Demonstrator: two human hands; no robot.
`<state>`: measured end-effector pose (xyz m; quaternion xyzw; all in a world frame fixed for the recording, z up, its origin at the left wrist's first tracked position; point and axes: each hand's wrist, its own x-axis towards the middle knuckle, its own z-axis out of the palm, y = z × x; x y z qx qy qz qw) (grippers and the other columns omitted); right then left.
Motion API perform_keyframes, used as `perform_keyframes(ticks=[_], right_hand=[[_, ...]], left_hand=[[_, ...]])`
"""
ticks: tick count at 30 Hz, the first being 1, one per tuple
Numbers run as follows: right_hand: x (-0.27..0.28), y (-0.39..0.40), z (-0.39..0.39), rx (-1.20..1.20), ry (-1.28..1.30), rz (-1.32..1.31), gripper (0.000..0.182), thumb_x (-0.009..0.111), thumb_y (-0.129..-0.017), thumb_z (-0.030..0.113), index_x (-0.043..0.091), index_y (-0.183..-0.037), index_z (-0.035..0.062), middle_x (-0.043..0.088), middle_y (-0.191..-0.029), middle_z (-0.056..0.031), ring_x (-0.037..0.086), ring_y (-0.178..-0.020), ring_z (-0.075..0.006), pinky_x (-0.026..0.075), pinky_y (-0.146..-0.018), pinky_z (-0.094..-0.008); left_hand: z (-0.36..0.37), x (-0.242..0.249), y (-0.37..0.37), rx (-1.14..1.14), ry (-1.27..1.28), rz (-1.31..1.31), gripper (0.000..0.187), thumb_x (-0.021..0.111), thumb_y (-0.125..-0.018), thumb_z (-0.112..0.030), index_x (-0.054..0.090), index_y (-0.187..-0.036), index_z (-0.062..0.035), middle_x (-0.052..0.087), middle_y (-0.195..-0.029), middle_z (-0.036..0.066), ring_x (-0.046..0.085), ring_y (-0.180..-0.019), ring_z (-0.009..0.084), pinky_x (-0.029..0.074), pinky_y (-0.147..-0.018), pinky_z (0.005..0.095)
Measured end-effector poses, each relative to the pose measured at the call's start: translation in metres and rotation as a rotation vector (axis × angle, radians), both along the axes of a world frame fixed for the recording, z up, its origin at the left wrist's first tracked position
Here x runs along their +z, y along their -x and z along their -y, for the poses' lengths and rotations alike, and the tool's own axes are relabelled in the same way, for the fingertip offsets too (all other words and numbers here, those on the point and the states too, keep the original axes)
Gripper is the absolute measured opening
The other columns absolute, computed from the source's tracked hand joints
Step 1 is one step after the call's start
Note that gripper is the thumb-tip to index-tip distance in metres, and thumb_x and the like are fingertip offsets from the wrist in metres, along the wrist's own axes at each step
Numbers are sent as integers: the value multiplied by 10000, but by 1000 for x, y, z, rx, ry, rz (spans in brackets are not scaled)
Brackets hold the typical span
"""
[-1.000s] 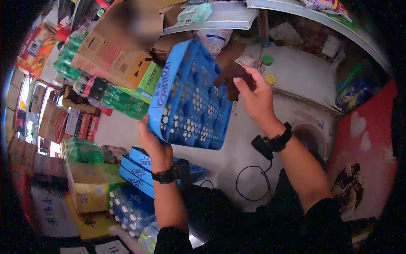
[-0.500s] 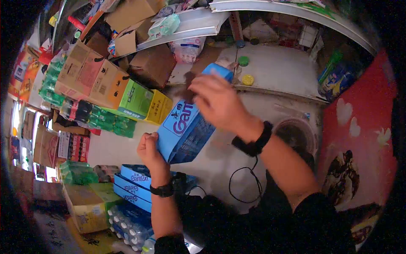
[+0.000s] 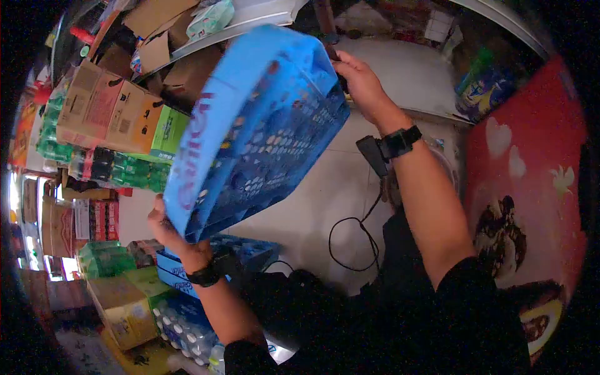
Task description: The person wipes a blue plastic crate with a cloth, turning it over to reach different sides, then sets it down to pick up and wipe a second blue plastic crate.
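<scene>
A large blue tray with purple lettering is tilted up in front of me, its dotted, see-through-looking side facing right. My left hand is closed around its lower left corner. At the upper right edge, my right hand grips the tray, fingers curled and partly hidden by it; something dark shows beside those fingertips. Below the raised tray, a stack of similar blue trays sits near my left wrist, on or beside shrink-wrapped bottles with white caps.
Cartons and packs of green bottles line the left side. A metal shelf runs along the back. To the right stands a red panel with white hearts. A black cable loops from my right wrist above the pale floor.
The tray has come up closer and turned, so it looks larger and shows more of its dotted side. My right hand has moved up and right; my left hand has gone left.
</scene>
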<state>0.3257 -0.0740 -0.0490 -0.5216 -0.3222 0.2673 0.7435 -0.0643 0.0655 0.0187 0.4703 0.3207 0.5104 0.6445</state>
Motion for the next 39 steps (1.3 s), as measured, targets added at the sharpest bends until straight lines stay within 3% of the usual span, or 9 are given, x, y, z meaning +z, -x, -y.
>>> perform_keyframes(ticks=[2,7,12,18,22,25,33,36,39], right_hand=[[-7,-10,2,-49,58,19,371,584,-1001,245,657,-1296,32,714,-1191,-58,633,-1088,-162,475,-965,-294],[-35,-47,4,-170,213,228,375,569,-1004,258,663,-1288,30,718,-1195,-55,642,-1083,-167,480,-949,-291],[-13,-41,31,-214,273,68,491,603,-989,279,571,-1369,-30,630,-1346,-93,586,-1192,-168,459,-1014,-328],[-32,-46,19,-54,-169,-694,316,517,-1028,226,645,-1234,23,717,-1186,-131,671,-1082,-249,519,-1000,-451],[-14,-14,18,37,-139,-782,312,469,-1045,217,644,-1194,5,684,-1233,-128,636,-1127,-263,488,-1042,-456],[-44,2,-2,161,-189,-800,334,427,-1058,220,642,-1206,10,684,-1239,-139,635,-1137,-276,475,-1067,-474],[-36,69,-12,171,-10,-871,372,380,-1079,257,603,-1283,38,658,-1310,-126,620,-1201,-271,460,-1096,-479],[-56,84,-17,241,8,-883,352,405,-1075,260,610,-1259,42,676,-1271,-130,645,-1169,-274,501,-1067,-473],[-71,104,-22,295,22,-977,349,402,-1077,264,602,-1256,42,684,-1248,-142,655,-1152,-298,518,-1051,-491]], left_hand=[[5,7,-4,166,-51,-35,264,513,-953,-310,595,-954,-59,670,-939,87,684,-798,230,585,-729,374],[-16,7,22,-65,-21,160,436,484,-953,-404,647,-1131,-41,735,-1004,132,719,-851,278,598,-746,433],[-16,15,23,-103,-108,151,484,523,-919,-432,652,-1141,-22,744,-1007,140,730,-837,266,607,-736,411],[-24,9,36,-80,-158,260,498,391,-1019,-475,680,-1129,-85,743,-1012,126,719,-835,307,599,-696,468],[-12,17,35,-185,-199,272,493,411,-1001,-485,659,-1191,-104,730,-1081,131,714,-866,321,592,-732,488],[18,38,-2,158,-77,356,475,452,-991,-509,698,-1007,-103,734,-892,111,703,-725,291,584,-662,439],[20,54,7,389,-76,315,534,447,-991,-546,633,-1216,-99,666,-1185,124,639,-1041,284,523,-906,489],[11,55,22,310,-140,381,516,399,-1043,-404,566,-1370,-42,620,-1366,171,607,-1220,362,450,-1087,538],[22,68,13,242,-139,430,488,379,-1068,-404,581,-1335,-50,634,-1340,165,617,-1203,349,466,-1072,533]])
